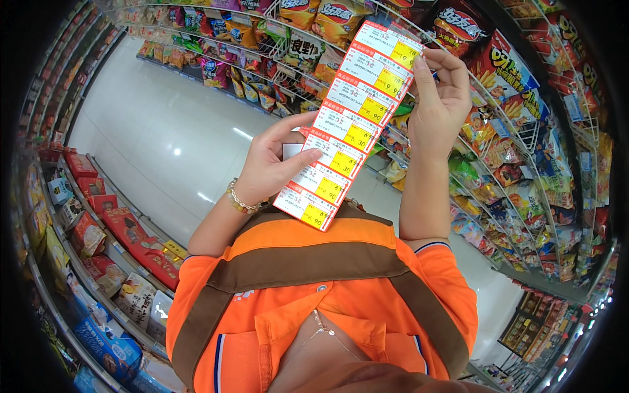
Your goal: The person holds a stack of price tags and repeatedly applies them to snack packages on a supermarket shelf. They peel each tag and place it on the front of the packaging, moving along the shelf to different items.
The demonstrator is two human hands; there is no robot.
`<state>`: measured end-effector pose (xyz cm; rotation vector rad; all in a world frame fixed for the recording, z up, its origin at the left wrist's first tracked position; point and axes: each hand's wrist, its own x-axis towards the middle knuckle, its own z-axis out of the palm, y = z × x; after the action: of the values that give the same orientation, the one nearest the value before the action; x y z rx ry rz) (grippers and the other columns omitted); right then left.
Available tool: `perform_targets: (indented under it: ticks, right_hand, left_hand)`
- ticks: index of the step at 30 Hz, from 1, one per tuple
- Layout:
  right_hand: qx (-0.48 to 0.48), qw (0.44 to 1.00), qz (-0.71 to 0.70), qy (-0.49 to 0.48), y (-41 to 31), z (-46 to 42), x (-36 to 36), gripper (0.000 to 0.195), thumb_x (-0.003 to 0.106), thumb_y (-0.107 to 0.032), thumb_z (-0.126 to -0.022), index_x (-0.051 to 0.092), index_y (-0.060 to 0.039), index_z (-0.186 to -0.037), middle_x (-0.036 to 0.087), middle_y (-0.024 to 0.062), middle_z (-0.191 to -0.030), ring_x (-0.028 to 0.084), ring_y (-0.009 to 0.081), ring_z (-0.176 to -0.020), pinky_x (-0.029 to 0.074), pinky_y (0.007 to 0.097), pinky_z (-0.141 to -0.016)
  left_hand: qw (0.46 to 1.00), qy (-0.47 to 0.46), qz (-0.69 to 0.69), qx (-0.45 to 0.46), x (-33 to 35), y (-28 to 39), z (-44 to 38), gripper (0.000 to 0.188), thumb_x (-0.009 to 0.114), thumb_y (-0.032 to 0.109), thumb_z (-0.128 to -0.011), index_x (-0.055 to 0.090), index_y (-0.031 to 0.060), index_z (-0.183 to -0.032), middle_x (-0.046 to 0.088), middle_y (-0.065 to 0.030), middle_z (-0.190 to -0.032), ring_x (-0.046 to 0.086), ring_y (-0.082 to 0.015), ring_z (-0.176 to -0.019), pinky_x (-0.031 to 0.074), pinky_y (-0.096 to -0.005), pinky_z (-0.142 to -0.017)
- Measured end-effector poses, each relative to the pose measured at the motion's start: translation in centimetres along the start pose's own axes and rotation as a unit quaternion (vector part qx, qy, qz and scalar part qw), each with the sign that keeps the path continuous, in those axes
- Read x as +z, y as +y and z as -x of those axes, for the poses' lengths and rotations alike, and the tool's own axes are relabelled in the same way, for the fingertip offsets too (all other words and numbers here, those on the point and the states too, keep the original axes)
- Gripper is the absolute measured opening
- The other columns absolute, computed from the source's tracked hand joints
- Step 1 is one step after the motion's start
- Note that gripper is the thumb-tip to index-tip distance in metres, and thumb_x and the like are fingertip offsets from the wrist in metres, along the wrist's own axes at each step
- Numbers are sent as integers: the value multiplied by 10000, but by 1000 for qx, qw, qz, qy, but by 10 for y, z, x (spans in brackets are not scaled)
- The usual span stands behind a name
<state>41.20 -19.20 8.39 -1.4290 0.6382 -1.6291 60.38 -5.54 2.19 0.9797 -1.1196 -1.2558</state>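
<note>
A long strip of several joined price tags, white with red headers and yellow price fields, is stretched slantwise before my chest. My left hand grips its lower part, with the thumb lying on the printed face and the fingers behind. A small white piece of card shows beside that thumb, partly hidden. At the upper right end of the strip, my right hand pinches the edge between thumb and fingers. The strip's lower end hangs in front of a brown and orange apron.
Wire racks of bagged snacks rise close on the right and continue across the far side, with chip bags beyond the strip. A shelf on the left holds red boxes and a blue box. Pale glossy floor runs between.
</note>
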Motion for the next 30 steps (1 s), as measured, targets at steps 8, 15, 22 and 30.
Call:
perform_targets:
  ticks: [8,15,22,30]
  right_hand:
    - [15,1000,0,-2,-3,4,0,181,624,-26,-916,549,15,-1076,635,91,-978,617,95,-849,487,221,-720]
    - [70,997,-24,-19,-1,17,2,198,612,-63,-930,546,1,-1106,657,70,-983,606,86,-865,481,223,-710]
    - [125,987,-26,-97,-5,32,-3,383,659,-28,-886,510,17,-1236,652,134,-1102,627,154,-1004,518,282,-825]
    - [164,974,-1,-157,-7,53,0,435,687,2,-855,522,29,-1256,658,135,-1147,633,181,-1060,524,311,-884]
  left_hand:
    - [1000,1,-8,9,1,1,3,565,676,-28,-857,446,-38,-1373,701,-155,-1039,684,-150,-919,566,-254,-738]
    - [1000,4,-7,2,3,0,4,563,670,-26,-862,439,-40,-1375,698,-157,-1053,683,-154,-926,565,-257,-752]
    - [1000,18,10,4,3,-2,5,563,670,-24,-864,437,-39,-1376,694,-150,-1060,680,-151,-934,563,-257,-763]
    - [999,35,-8,0,7,2,3,565,674,-27,-860,443,-34,-1375,695,-140,-1044,676,-142,-932,562,-257,-766]
